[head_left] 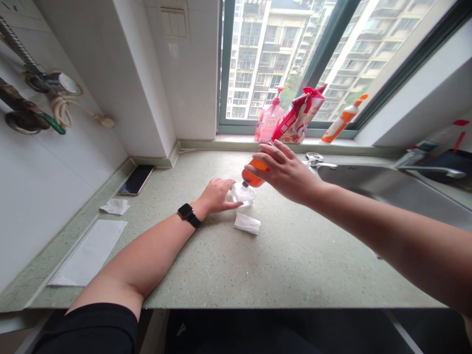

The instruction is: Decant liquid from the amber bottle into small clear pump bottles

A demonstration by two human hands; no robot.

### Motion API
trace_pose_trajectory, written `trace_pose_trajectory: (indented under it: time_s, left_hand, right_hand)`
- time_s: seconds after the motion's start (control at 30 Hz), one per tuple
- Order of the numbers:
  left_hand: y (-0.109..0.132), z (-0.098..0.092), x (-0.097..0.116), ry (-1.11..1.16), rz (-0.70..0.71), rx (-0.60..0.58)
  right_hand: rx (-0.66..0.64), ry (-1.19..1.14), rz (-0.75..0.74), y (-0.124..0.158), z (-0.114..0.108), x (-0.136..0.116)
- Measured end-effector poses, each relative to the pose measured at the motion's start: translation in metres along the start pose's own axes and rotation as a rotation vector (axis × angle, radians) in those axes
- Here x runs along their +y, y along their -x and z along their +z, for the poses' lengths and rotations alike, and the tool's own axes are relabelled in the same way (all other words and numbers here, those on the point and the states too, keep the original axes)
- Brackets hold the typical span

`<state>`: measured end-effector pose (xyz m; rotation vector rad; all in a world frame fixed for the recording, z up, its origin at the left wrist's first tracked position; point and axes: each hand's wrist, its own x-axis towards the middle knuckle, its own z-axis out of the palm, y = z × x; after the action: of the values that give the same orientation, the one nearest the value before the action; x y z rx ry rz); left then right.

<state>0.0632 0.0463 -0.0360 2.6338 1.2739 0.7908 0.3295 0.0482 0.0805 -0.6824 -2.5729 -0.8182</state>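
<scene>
My right hand [282, 172] is wrapped around an orange bottle [254, 173], tipped so that its dark neck points down to the left. Right under that neck stands a small clear glass container [246, 197] on the counter. My left hand [220, 194] steadies this container from the left, thumb in front and fingers behind. Whether liquid is flowing from the bottle is too small to make out. Just in front of the container lies a folded white tissue [247, 223]. A black watch [189, 215] is on my left wrist.
A phone [136, 179], a crumpled tissue [115, 206] and a white tissue pack [90, 250] lie along the left. On the windowsill stand a pink pump bottle [271, 120], a red-and-white bag [304, 115] and an orange-and-white bottle [342, 120]. A metal sink [391, 189] is at the right.
</scene>
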Motion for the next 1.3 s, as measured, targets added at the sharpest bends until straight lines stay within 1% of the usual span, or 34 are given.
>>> trace_pose_trajectory:
  time_s: [0.2,0.4,0.57,1.1,1.3]
  left_hand:
    - [0.0,0.0,0.001,0.01,0.003,-0.014]
    - [0.0,-0.001,0.001,0.016,-0.009,-0.024]
    - [-0.001,0.0,-0.001,0.012,-0.009,-0.026]
    - [-0.003,0.0,-0.003,0.024,-0.004,-0.032]
    - [-0.002,0.0,-0.003,0.012,-0.014,-0.045]
  right_hand:
    - [-0.067,0.027,0.006,-0.003,-0.006,-0.003]
    - [-0.097,0.026,0.01,-0.004,-0.007,-0.003]
    - [-0.106,0.001,0.013,-0.005,-0.008,-0.003]
    - [-0.128,0.106,0.014,-0.011,-0.011,-0.009]
    - [-0.131,0.096,0.011,-0.014,-0.014,-0.011]
